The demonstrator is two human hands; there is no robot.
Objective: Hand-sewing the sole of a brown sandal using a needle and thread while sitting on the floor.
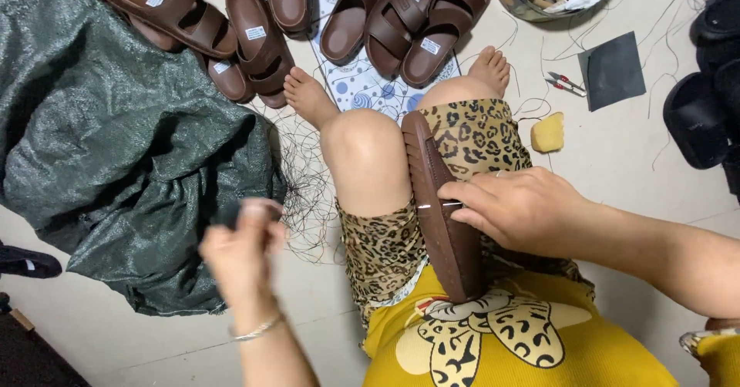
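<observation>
Nearest, the left hand is lifted off to the side and blurred, its fingers pinched shut around something small and dark that cannot be made out, while the right hand lies on a brown sole standing on edge between the knees, fingers curled onto it and a thin needle at the fingertips. The sole's lower end is hidden against the yellow shirt. Farther off lie a green sack, loose thread, a yellow sponge, small scissors and brown sandals, cut off at the top edge.
</observation>
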